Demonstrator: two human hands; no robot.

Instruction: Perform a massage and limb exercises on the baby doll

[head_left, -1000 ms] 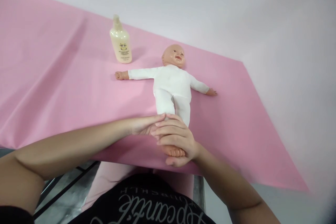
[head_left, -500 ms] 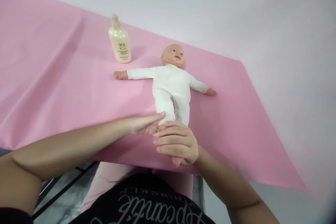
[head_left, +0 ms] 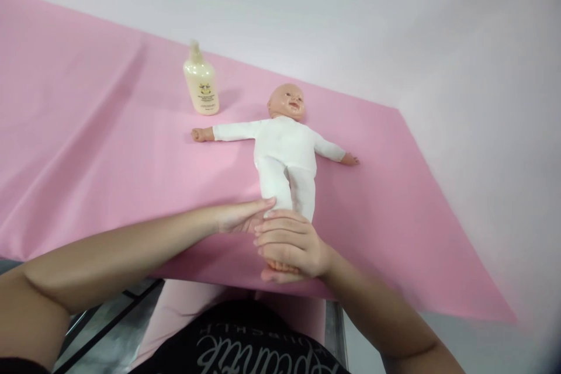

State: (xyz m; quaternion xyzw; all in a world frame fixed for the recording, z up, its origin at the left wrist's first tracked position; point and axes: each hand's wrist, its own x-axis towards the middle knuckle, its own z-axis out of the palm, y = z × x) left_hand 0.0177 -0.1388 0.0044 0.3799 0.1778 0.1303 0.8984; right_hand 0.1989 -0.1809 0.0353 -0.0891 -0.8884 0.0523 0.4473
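A baby doll (head_left: 286, 149) in a white suit lies on its back on a pink sheet (head_left: 109, 152), arms spread, head toward the wall. My right hand (head_left: 291, 243) is wrapped round the doll's foot near the sheet's front edge; toes show under my fingers. My left hand (head_left: 241, 216) lies beside it with fingers stretched out, touching the doll's lower leg. Most of both doll feet is hidden by my hands.
A cream lotion bottle (head_left: 201, 81) with a pump top stands upright behind the doll's right arm. A white wall rises behind the sheet. The table's grey surface shows at the lower right (head_left: 460, 333); a dark frame and floor lie at lower left.
My right hand has slid along the doll's foot, covering more of it, then eased back slightly. The view has tilted a little downward. The left hand stays in place.
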